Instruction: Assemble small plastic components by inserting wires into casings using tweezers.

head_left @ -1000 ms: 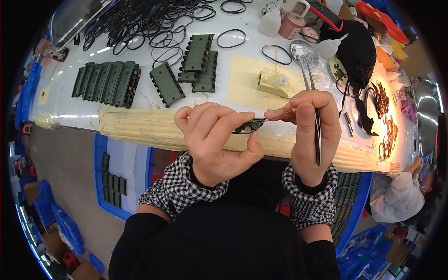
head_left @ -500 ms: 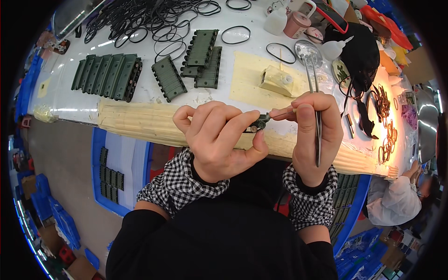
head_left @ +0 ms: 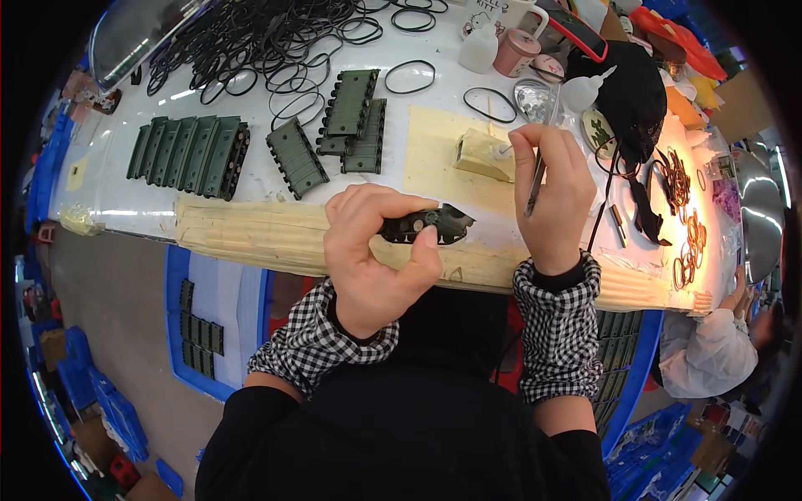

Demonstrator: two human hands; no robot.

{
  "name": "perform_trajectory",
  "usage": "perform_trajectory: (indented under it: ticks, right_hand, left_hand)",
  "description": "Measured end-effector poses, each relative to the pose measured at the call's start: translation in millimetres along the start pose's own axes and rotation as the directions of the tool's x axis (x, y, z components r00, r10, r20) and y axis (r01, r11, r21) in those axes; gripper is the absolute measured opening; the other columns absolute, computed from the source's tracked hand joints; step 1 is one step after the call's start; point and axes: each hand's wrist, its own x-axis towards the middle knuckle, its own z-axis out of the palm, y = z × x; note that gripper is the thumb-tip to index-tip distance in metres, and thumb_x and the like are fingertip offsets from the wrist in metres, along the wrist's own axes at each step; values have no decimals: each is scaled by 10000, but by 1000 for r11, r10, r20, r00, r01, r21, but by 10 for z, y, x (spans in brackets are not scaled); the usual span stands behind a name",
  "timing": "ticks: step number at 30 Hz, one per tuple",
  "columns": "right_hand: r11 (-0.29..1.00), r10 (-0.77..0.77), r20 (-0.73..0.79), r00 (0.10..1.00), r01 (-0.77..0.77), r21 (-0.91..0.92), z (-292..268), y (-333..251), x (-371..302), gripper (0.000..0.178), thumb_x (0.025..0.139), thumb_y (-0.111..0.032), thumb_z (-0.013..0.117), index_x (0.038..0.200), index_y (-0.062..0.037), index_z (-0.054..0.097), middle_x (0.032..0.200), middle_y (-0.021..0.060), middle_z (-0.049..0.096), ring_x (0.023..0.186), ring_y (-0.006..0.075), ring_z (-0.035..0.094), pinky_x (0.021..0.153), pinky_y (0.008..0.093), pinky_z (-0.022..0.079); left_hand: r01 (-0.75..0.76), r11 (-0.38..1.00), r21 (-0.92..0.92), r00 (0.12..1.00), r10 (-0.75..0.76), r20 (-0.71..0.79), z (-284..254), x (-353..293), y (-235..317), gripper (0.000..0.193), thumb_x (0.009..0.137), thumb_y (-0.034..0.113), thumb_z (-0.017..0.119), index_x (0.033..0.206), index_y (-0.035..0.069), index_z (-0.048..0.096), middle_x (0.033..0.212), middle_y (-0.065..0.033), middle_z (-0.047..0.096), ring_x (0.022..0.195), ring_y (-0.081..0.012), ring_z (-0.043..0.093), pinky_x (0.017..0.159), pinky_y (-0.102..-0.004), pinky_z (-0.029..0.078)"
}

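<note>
My left hand point(head_left: 368, 255) pinches a dark green toy tank chassis point(head_left: 443, 224) between thumb and fingers, its small wheels facing me. My right hand point(head_left: 561, 204) is closed around metal tweezers point(head_left: 536, 185), which point down along the palm. Its thumb and forefinger are beside a cream-coloured block point(head_left: 484, 157) with a small white tip at its right end. Whether those fingertips also hold something thin, I cannot make out. The block rests on a yellowish sheet point(head_left: 424, 146). Left of it lie several green wheeled chassis point(head_left: 349, 104), some stacked, and a neat row of them point(head_left: 188, 154).
A heap of black rubber-like loops point(head_left: 225, 50) spreads over the far left. Squeeze bottles point(head_left: 479, 50), a pink jar point(head_left: 516, 52) and a black cloth bag point(head_left: 631, 100) crowd the far right. Blue trays point(head_left: 177, 334) with green parts sit below the padded table edge point(head_left: 242, 225). Another person point(head_left: 706, 351) is at right.
My right hand has moved away from the chassis, up to the cream block, keeping the tweezers. My left hand has shifted slightly left, and the chassis now shows more of its wheeled side.
</note>
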Motion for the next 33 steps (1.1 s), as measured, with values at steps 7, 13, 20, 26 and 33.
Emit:
perform_trajectory:
  ticks: [7, 13, 20, 26, 33]
  right_hand:
    - [968, 30, 24, 999, -35, 247, -240, -311, -47, 224, 759, -18, 723, 967, -29, 639, 810, 119, 619, 756, 271, 580, 681, 354, 453]
    - [749, 71, 236, 969, -208, 630, -296, -591, -165, 219, 709, 50, 721, 877, -44, 617, 834, 69, 638, 766, 239, 582, 707, 324, 448]
    - [742, 43, 279, 959, -217, 634, -302, -572, -189, 206, 708, 44, 723, 860, -43, 614, 828, 52, 635, 770, 227, 579, 714, 308, 444]
    - [642, 130, 331, 934, -334, 690, -327, -522, -288, 238, 748, 28, 719, 946, -15, 595, 909, 72, 629, 858, 174, 582, 774, 298, 455]
    - [482, 273, 492, 827, -560, 673, -485, -515, -266, 221, 818, 19, 694, 1017, 20, 598, 921, 54, 623, 837, 96, 607, 759, 224, 504]
  left_hand:
    - [126, 981, -147, 992, -129, -10, 8, -23, -18, 208, 674, 35, 656, 881, 49, 661, 775, -44, 595, 763, -196, 536, 797, -310, 381]
    - [-170, 976, 140, 983, 178, -46, 50, -1, -21, 238, 604, 120, 700, 838, 95, 664, 757, -8, 586, 744, -196, 538, 786, -334, 341]
    - [-238, 925, 297, 968, 252, -7, 4, -70, 38, 265, 627, 97, 664, 891, 71, 666, 791, -35, 592, 774, -221, 546, 814, -352, 348]
    - [-138, 987, 80, 990, 138, 5, 22, -88, 34, 206, 675, 112, 700, 870, 63, 654, 786, -19, 609, 747, -164, 556, 787, -317, 378]
    - [539, 366, -759, 817, -446, 366, 90, -128, 119, 175, 924, 74, 555, 1066, -22, 587, 1006, -60, 660, 927, -97, 602, 835, -256, 475]
